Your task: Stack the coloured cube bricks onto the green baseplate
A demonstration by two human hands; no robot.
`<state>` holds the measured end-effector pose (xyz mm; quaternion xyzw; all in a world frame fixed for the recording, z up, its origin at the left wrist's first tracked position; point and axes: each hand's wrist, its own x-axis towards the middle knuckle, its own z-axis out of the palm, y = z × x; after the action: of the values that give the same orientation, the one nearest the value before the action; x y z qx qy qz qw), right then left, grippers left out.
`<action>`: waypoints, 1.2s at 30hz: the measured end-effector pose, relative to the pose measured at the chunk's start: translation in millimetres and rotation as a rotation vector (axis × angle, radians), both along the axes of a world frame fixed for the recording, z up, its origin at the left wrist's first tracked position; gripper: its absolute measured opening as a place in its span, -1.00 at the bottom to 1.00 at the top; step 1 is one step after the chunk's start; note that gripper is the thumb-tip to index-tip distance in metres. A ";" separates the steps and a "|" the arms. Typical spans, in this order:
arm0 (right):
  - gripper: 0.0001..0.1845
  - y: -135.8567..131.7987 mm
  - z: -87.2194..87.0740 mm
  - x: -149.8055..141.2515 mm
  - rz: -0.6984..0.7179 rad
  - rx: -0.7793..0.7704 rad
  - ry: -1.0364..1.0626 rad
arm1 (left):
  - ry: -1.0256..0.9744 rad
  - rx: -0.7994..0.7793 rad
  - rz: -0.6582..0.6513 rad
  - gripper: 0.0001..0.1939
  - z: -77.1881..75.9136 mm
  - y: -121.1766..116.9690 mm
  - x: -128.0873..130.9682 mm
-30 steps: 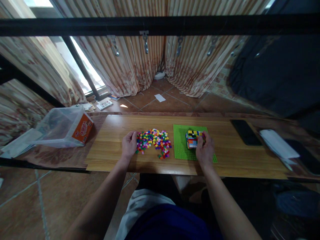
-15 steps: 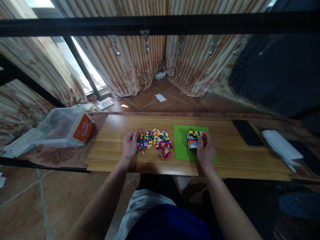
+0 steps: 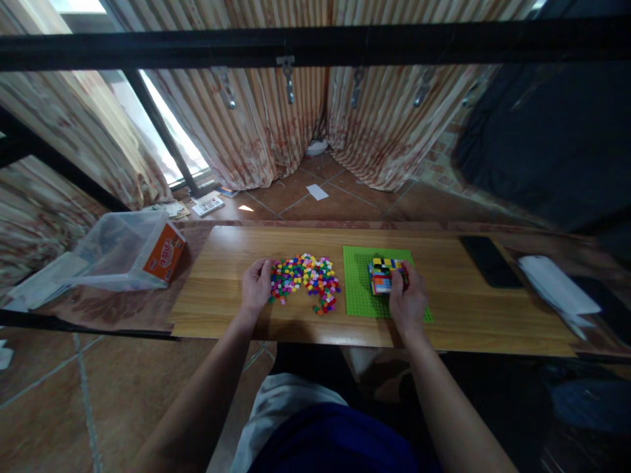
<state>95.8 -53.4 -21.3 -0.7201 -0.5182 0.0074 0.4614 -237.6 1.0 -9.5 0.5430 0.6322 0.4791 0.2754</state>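
Observation:
A small structure of toy bricks (image 3: 382,276) in yellow, black, white, orange and blue stands on a green studded baseplate (image 3: 355,289). My right hand (image 3: 408,299) is closed around its right side, the thumb at the near face and the fingers partly hidden behind. Left of the baseplate lies a loose pile of many-coloured bricks (image 3: 315,274) on the wooden board. At the pile's left edge rests my left hand (image 3: 256,286), thumb and fingers pressed together. Whatever those fingers may hold is too small to make out.
A clear plastic bin (image 3: 118,253) with an orange label lies on its side at the left. To the right are a black phone-like slab (image 3: 490,261) and a white object (image 3: 557,286). A dark horizontal bar (image 3: 315,47) crosses in front of the curtains (image 3: 246,131).
Hardly anything differs. My right hand has shifted very slightly at the brick structure, and my left hand stays at the pile's edge.

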 end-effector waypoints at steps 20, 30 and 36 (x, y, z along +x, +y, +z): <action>-0.44 0.2 -0.2 0.3 0.015 0.009 -0.023 | -0.029 0.017 -0.008 -0.67 4.7 -0.8 2.7; -0.44 0.1 -1.5 1.3 0.017 0.006 -0.030 | -0.019 0.028 -0.008 -0.68 1.1 0.3 0.7; -0.46 0.2 -2.9 1.9 0.013 0.005 -0.031 | 0.001 0.027 -0.012 -0.69 1.2 0.1 0.1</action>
<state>97.7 -53.3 -24.3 -0.7155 -0.5300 -0.0020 0.4551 -237.5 1.0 -8.3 0.5506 0.6226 0.4858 0.2707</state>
